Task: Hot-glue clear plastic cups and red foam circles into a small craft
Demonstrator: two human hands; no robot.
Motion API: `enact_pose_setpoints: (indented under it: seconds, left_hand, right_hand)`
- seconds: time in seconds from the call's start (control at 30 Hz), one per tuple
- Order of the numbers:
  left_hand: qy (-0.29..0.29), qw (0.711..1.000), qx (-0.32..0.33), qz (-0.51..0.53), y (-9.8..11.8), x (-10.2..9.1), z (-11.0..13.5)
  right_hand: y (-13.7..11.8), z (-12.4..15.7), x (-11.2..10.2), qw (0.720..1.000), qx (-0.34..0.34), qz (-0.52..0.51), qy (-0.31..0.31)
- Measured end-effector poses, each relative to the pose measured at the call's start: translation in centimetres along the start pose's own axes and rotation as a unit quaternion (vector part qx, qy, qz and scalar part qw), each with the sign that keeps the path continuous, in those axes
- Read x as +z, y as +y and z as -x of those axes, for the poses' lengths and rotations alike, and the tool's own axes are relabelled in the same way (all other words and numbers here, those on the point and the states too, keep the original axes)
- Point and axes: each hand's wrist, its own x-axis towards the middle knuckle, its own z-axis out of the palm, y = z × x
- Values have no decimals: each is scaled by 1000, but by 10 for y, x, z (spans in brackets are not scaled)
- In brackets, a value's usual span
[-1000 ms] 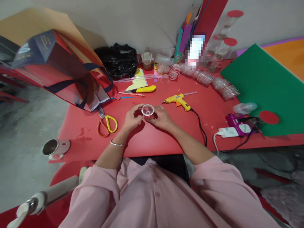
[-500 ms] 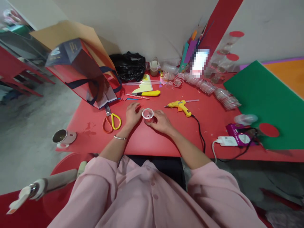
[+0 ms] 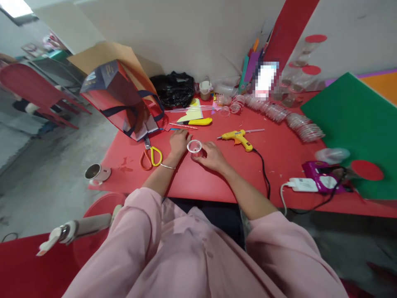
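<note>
A small clear plastic cup (image 3: 194, 146) stands on the red tabletop (image 3: 201, 186), its rim facing up. My right hand (image 3: 213, 157) grips its lower right side between thumb and fingers. Just left of the cup lies my left hand (image 3: 180, 142), palm down with fingers stretched forward and holding nothing that I can see. Its fingertips are close to a thin blue strip (image 3: 175, 129) and a striped straw (image 3: 186, 126). Beyond them is a yellow utility knife (image 3: 200, 121). Scissors (image 3: 151, 158) with red and yellow handles lie beside my left wrist.
A yellow glue gun (image 3: 237, 138) with a black cord lies to the right. Stacked clear cups (image 3: 273, 111) run along the back. At left stand a paper bag (image 3: 120, 103) and a mug (image 3: 98, 173). Green board (image 3: 350, 120) and a white adapter (image 3: 304, 185) occupy the right.
My left hand has moved slightly forward, away from the cup, towards the blue strip. My right hand stays at the cup. The whole view has shifted a little.
</note>
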Motion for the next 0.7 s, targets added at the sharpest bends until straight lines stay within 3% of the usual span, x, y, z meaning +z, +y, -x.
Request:
enact_pose_setpoints:
  seconds: [0.23,0.43,0.7]
  left_hand:
    - [-28,999,7,-23,-2,-8,8]
    - [-15,999,1,-38,-1,-12,7]
    - [-47,989,-19,-139,-3,-22,4]
  right_hand:
    - [-2,0,-1,1000,-3,-2,-13]
    - [-2,0,-2,1000,-2,-1,-16]
    - [-7,1,-5,1000,6,5,-23]
